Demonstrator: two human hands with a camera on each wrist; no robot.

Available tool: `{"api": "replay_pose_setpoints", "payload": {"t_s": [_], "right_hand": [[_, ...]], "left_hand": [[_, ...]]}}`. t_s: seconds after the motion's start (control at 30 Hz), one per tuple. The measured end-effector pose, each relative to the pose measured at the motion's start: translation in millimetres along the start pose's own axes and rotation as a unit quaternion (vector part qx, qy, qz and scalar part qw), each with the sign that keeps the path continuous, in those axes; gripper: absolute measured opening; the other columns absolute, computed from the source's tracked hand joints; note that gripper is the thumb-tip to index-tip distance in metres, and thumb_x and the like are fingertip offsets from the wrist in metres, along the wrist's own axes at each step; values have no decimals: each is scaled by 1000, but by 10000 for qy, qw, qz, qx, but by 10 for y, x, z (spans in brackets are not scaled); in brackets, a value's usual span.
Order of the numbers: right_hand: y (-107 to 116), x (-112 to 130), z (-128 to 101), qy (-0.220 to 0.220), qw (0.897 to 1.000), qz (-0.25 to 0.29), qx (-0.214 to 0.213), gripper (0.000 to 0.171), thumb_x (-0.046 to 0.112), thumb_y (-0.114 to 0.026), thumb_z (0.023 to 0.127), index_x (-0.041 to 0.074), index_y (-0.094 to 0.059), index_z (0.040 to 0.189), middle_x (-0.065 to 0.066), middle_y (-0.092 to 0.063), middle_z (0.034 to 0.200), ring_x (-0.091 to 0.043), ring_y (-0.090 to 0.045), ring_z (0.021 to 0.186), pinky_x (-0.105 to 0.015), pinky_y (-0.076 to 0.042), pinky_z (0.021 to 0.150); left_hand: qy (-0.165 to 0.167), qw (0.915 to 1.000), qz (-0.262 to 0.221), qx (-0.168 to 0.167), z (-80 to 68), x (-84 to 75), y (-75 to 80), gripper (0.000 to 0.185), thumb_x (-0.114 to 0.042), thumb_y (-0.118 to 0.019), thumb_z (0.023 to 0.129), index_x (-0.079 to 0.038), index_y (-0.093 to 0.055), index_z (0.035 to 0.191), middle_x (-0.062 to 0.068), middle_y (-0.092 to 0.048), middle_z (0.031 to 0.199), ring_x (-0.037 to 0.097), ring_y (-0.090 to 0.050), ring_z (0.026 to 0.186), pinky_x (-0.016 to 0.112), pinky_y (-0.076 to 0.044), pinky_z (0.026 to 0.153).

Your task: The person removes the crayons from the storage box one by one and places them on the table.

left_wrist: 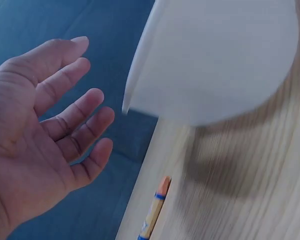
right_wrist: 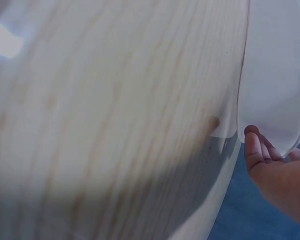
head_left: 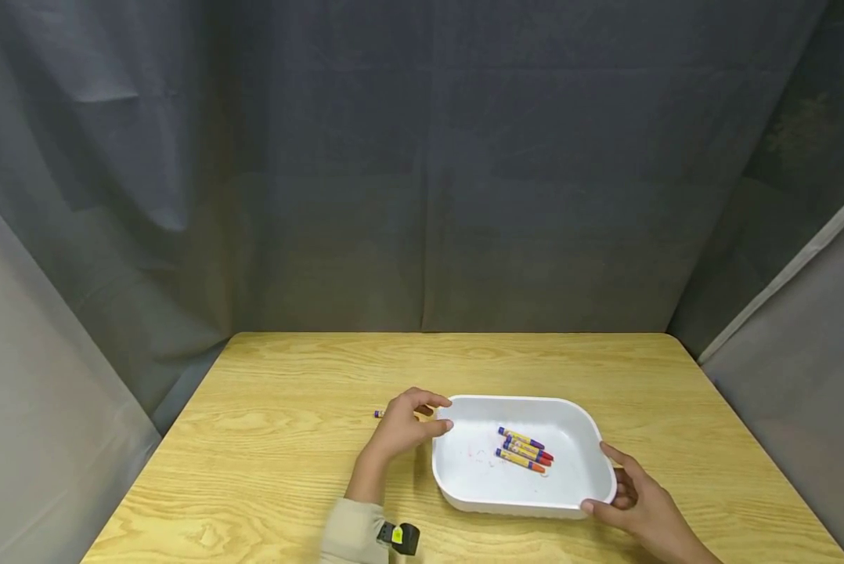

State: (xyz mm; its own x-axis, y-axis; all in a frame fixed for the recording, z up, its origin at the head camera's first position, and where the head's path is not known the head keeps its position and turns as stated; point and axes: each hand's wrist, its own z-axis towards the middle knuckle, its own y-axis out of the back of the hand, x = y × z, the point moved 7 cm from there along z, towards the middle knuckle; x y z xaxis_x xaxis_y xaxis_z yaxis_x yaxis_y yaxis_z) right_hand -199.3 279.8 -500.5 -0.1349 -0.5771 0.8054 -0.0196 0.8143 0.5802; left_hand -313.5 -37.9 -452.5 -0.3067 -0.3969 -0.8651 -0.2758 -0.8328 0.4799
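A white plastic tray (head_left: 467, 486) with rounded corners is near the front of the table, right of centre. Several crayons (head_left: 521, 460) in yellow wrappers lie together on its floor, with orange, red and purple tips. My right hand (head_left: 640, 501) grips the tray's right end, its thumb at the front corner and other fingers along the outer wall. By the left end is my left hand (left_wrist: 50, 120), fingers loosely bent and apart from the tray wall (left_wrist: 215, 60). One loose orange-tipped crayon (left_wrist: 154, 212) rests on the table, mostly hidden behind the left hand in the head view.
The wood-grain table (head_left: 288, 439) extends to the left and behind the tray. Dark grey curtains (head_left: 422, 196) hang past its far edge, with pale panels (head_left: 34, 352) at the sides. A dark strap with a small device (head_left: 401, 537) is around the left wrist.
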Motion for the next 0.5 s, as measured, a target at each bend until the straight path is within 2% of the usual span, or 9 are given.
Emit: {"api": "replay_pose_setpoints", "payload": {"t_s": [0.3, 0.5], "right_hand": [[-9, 14, -5, 86, 9999, 101, -57, 95, 29, -82, 70, 5, -26, 143, -16, -58, 108, -18, -57, 86, -23, -49, 69], [-15, 24, -12, 150, 9998, 117, -98, 96, 28, -83, 69, 5, -25, 142, -16, -57, 107, -17, -57, 85, -23, -49, 68]], "left_hand": [[-317, 9995, 11, 43, 31, -203, -227, 25, -20, -77, 77, -17, -71, 101, 0, -59, 102, 25, -57, 92, 31, -46, 73], [-362, 9990, -104, 229, 74, -295, -408, 27, -21, -77, 77, -13, -70, 102, -2, -60, 100, 26, -57, 92, 27, -45, 73]]}}
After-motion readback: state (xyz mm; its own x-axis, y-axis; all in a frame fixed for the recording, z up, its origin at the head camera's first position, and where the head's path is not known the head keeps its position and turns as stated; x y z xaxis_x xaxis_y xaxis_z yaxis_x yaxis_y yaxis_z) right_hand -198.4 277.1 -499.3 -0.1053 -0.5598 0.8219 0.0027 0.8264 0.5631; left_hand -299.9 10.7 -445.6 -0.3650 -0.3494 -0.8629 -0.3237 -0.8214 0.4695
